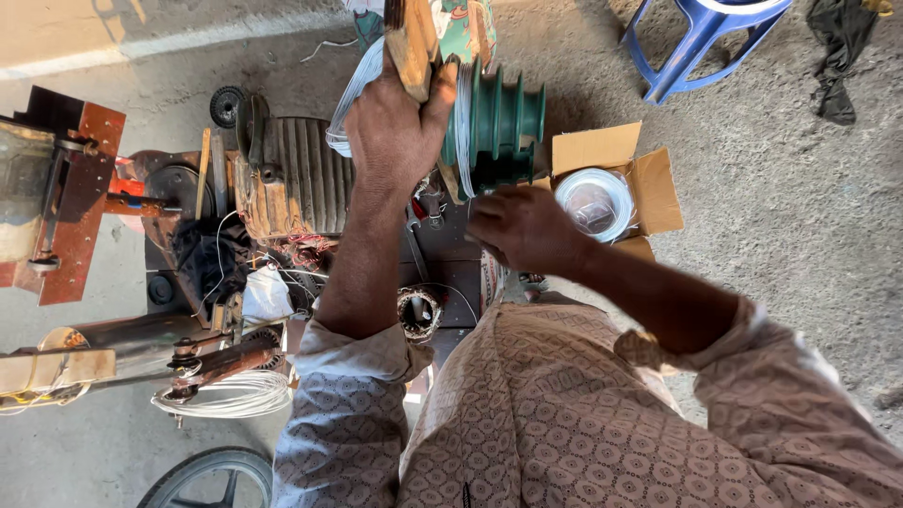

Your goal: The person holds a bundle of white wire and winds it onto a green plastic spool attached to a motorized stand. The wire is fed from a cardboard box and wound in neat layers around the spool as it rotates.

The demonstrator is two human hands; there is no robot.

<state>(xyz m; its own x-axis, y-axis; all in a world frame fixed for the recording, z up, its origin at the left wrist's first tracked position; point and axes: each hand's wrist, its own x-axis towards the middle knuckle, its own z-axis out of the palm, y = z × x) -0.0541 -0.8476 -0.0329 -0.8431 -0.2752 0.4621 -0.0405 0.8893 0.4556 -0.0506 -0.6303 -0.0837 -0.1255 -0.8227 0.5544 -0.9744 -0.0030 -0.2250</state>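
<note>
My left hand (395,132) grips a wooden block (412,42) that sits against a green stepped winding former (499,127) wrapped with pale wire (463,122). My right hand (522,230) is lower, just below the green former, with fingers curled near the machine's base; whether it holds anything is hidden. Both arms wear rolled-up patterned sleeves.
An open cardboard box (649,179) with a coil of pale wire (594,202) sits at right. A ribbed motor body (301,174) lies left of my hands. A rusty metal frame (66,198), a loose wire coil (235,395), a wheel (212,475) and a blue plastic stool (701,38) surround the spot.
</note>
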